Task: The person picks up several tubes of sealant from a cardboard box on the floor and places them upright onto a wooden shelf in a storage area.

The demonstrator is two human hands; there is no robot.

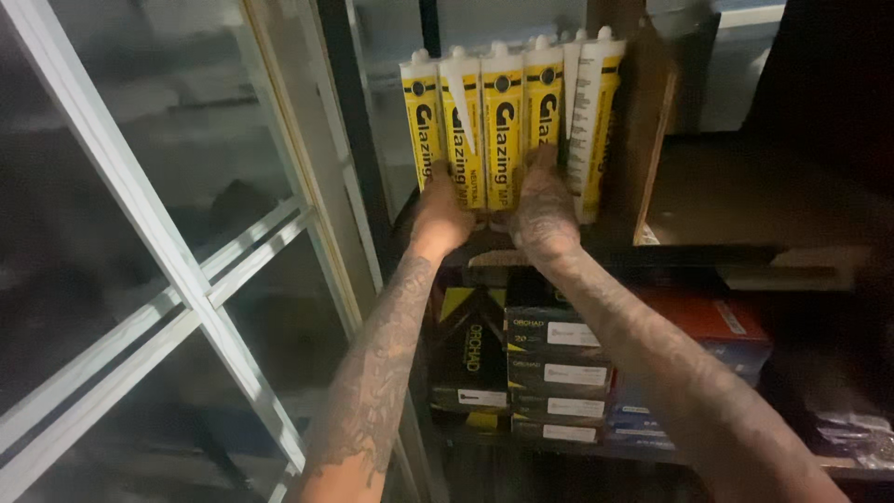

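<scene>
On a dim shelf beside a white-framed glass window (186, 279), a row of upright yellow-and-white plastic sealant cartridges (503, 121) is clasped at its base between left hand (440, 212) and right hand (543, 216), fingers closed around them.

The left hand (438, 216) and right hand (543, 216) cover the lower ends of the tubes (503, 126), and the fingers are out of sight among them, so the grip cannot be told. Both forearms run off the bottom edge. The dark shelf (754, 200) on the right is too dim to read. Boxes (557, 373) below are partly hidden by the arms.
</scene>
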